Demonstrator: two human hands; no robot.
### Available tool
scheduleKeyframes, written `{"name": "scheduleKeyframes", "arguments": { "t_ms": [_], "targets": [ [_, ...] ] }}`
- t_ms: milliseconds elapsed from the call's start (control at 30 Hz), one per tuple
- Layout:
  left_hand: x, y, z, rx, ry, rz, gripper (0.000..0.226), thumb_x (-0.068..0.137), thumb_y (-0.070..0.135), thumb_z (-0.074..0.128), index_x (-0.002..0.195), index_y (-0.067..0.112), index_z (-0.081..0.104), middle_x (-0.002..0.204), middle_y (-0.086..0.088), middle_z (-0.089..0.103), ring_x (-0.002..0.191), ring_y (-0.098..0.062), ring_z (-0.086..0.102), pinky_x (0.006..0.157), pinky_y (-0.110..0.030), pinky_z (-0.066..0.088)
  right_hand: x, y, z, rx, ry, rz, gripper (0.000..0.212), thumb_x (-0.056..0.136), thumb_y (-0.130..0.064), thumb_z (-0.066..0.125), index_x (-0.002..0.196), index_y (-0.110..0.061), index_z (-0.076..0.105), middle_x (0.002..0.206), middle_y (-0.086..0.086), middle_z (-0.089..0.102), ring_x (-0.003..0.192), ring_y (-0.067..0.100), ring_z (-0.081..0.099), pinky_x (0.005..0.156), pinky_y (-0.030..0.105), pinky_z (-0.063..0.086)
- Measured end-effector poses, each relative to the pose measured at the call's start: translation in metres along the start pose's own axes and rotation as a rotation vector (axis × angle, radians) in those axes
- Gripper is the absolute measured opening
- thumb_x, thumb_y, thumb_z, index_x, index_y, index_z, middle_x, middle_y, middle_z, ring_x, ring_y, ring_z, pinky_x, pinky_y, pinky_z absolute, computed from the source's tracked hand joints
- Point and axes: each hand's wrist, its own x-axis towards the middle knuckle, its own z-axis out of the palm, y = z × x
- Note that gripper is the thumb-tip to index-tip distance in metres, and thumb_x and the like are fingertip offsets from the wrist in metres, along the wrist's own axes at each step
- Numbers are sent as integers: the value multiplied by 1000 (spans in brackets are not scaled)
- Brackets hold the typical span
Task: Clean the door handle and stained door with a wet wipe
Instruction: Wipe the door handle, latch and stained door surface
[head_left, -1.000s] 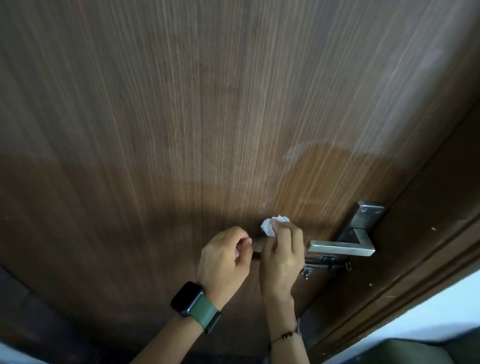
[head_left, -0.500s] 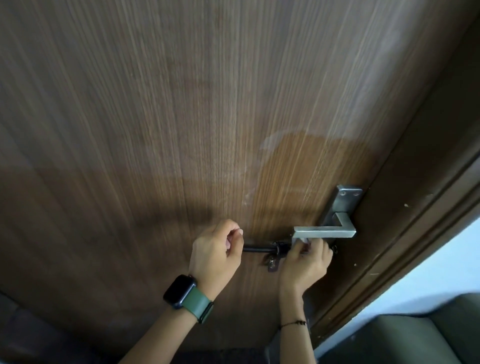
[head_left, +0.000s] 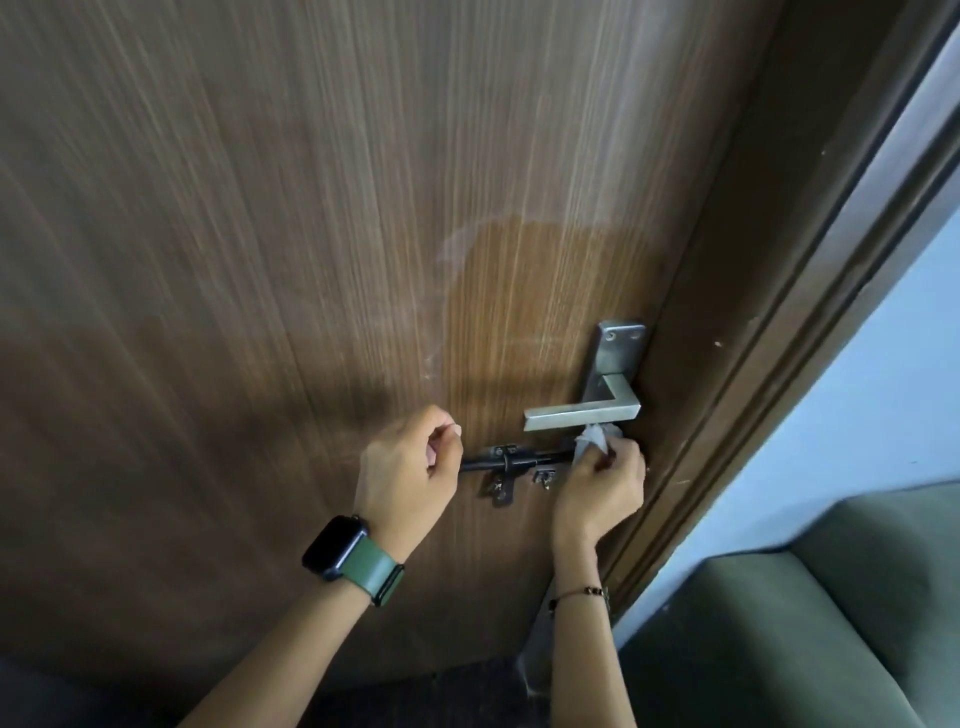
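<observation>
A brown wood-grain door fills the view, with pale smears above the hardware. A square steel lever handle on its plate sticks out leftward near the door's right edge. Just below it runs a black slide bolt. My left hand grips the bolt's left end with curled fingers. My right hand pinches a crumpled white wet wipe against the bolt's right end, right under the lever. A smartwatch on a green strap sits on my left wrist.
The dark door frame runs along the right of the door, with a pale wall beyond it. A green cushioned seat occupies the lower right corner.
My right hand slid the wipe rightward along the bolt, from beside my left hand to under the lever. The bolt's middle is now uncovered. The left hand kept its grip.
</observation>
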Motion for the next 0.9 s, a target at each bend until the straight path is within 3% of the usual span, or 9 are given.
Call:
{"name": "scheduleKeyframes", "arguments": {
  "t_ms": [167,300,433,500,633,700,800,900],
  "targets": [
    [0,-1,-3,32,1,40,9,77,11,58,70,9,62,54,-3,59,45,-13,47,46,-23,39,-6,-18,16,81,16,174,15,71,12,59,82,3,65,85,21,69,83,41,61,74,35,40],
    [3,2,2,26,-22,61,10,77,10,58,68,8,61,52,-5,58,43,-17,47,44,-27,41,-39,-21,18,37,-117,-131,19,63,14,66,74,-1,66,71,13,67,67,35,57,62,40,50],
    [4,10,11,5,-43,82,11,77,1,64,68,7,61,51,-7,58,43,-19,48,46,-28,42,-31,-8,9,29,-123,-156,21,67,14,67,79,-4,68,71,8,65,70,29,56,66,25,45],
    [4,13,13,-5,-57,100,10,78,5,62,69,7,62,53,-6,59,45,-19,49,47,-29,43,-16,-2,1,33,-39,-76,17,72,12,64,84,-1,66,76,12,65,74,31,59,70,21,39],
    [4,18,14,-15,-67,120,9,78,6,59,70,7,63,53,-5,59,45,-19,49,48,-31,44,6,0,-1,-1,-4,-13,18,81,6,57,97,3,66,98,19,66,90,36,62,80,39,49],
    [4,19,13,-12,-74,137,9,78,3,62,70,6,63,54,-6,60,45,-20,49,47,-32,45,6,-2,3,-13,0,-12,23,81,8,56,102,4,66,104,20,66,97,37,62,84,40,48],
    [5,19,9,-7,-73,165,9,79,6,60,70,6,63,54,-8,60,45,-22,50,47,-32,45,1,-8,11,59,40,80,21,81,8,58,101,6,67,111,20,65,106,35,58,92,30,41],
    [7,16,7,-2,-56,165,11,80,9,59,71,5,63,54,-11,60,44,-24,51,45,-35,47,-13,-14,16,70,-19,122,19,77,11,62,95,7,68,116,18,61,109,30,55,94,17,34]
  ]
}}
